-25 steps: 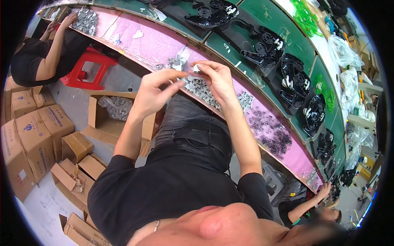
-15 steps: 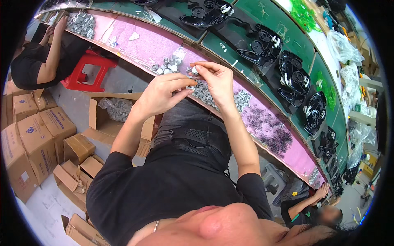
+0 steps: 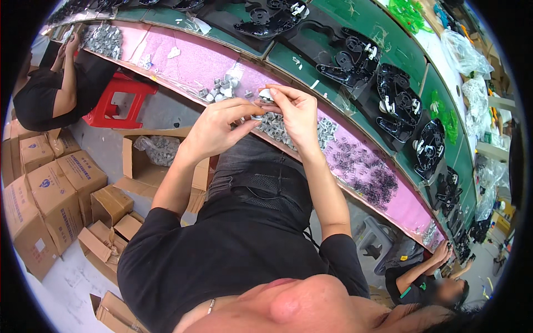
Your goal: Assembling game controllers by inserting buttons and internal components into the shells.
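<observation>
So the right hand [image 3: 300,114] is pinching a small white part [image 3: 267,95] at its fingertips; the left hand [image 3: 222,125] is curling just beside it, can't tell if it's gripping anything. Both are partly blocking a grey pile [image 3: 273,127]; black bits [image 3: 369,176] are lying rightward, black housings [image 3: 355,62] sitting beyond.

Small white part [image 3: 267,95] in the right hand [image 3: 298,115], left hand [image 3: 220,126] just beside, loose grey pieces [image 3: 275,127] near both.
</observation>
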Demonstrator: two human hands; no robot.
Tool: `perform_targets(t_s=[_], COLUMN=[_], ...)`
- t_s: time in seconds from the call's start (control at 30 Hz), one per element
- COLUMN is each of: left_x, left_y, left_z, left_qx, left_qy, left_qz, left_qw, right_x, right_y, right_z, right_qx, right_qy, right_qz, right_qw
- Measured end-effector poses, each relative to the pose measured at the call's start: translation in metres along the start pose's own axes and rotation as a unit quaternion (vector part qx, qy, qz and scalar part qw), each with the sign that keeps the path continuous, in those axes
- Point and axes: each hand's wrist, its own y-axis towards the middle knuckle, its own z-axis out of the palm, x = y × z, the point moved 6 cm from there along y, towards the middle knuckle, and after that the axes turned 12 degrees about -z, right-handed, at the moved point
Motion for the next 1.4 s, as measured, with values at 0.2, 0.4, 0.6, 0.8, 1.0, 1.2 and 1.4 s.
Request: perform_targets(t_s=[0.2,0.4,0.6,0.8,1.0,1.2,1.4], left_x=[0.001,0.01,0.01,0.011,0.02,0.023,0.023], left_y=[0.007,0.008,0.012,0.01,0.01,0.011,0.009], left_z=[-0.003,-0.011,-0.011,-0.012,-0.016,-0.018,-0.018], left_qx=[-0.003,-0.05,-0.035,-0.09,-0.117,-0.107,-0.092], left_qy=[-0.009,-0.038,-0.069,-0.039,-0.076,-0.081,-0.072], left_qz=[-0.002,-0.005,0.008,0.045,0.04,0.007,0.014], left_qw=[1.0,0.998,0.997,0.994,0.989,0.991,0.993], right_x=[0.003,-0.004,-0.006,-0.017,-0.023,-0.027,-0.026], right_y=[-0.001,0.002,-0.003,-0.004,-0.005,-0.005,-0.011], right_z=[0.001,0.002,-0.002,-0.002,0.002,0.004,0.006], right_qx=[-0.012,0.051,0.035,-0.004,-0.018,-0.015,0.001], right_qy=[-0.038,0.097,0.078,0.086,0.13,0.133,0.115], right_qz=[0.002,0.036,0.05,0.041,0.034,0.038,0.032], right_qw=[0.999,0.993,0.995,0.995,0.991,0.99,0.993])
